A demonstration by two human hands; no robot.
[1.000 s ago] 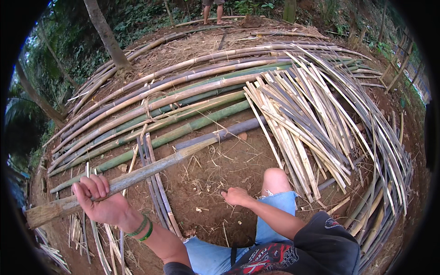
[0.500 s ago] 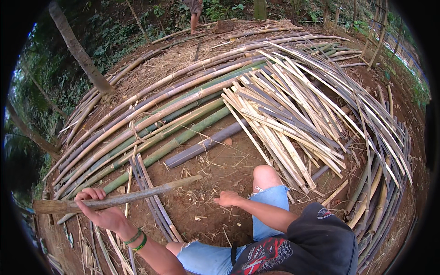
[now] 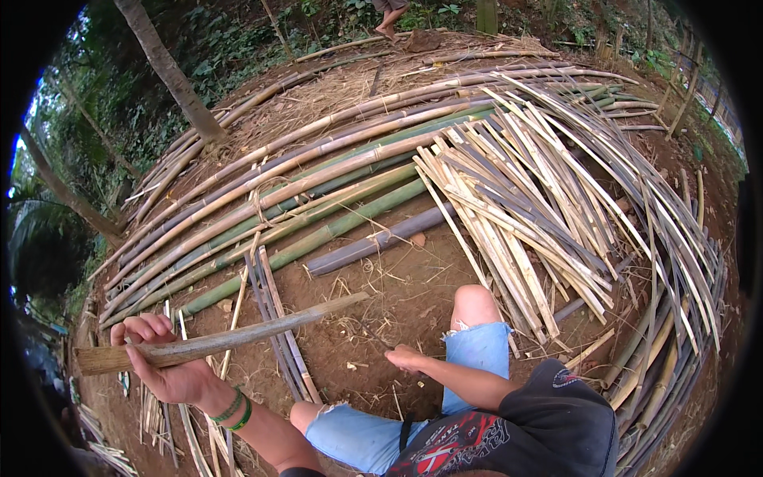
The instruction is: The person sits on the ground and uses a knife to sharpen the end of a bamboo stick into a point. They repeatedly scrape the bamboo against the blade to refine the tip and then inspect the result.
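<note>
My left hand (image 3: 175,366) is closed round the thick end of a long, weathered wooden stick (image 3: 262,330). The stick lies nearly level and tapers to a pale, slanted tip on the right. Two green bands circle my left wrist. Low in front of my bent knee, my right hand (image 3: 406,358) is closed, and a thin dark tool like a blade (image 3: 377,335) points up and left from it. Its exact kind is hard to make out, and its grip is hidden in my fingers. The tool and the stick are apart.
Long bamboo poles (image 3: 342,229) lie across the ground ahead. A heap of split bamboo strips (image 3: 509,215) is at the right, with more long strips (image 3: 699,262) curving round that side. Narrow strips (image 3: 282,334) lie beyond the stick. Another person's legs (image 3: 389,20) show at the far edge.
The view has shifted, so the surroundings sit further right. My right hand has turned a little, and the thin dark tool now shows. My left hand keeps its hold on the stick.
</note>
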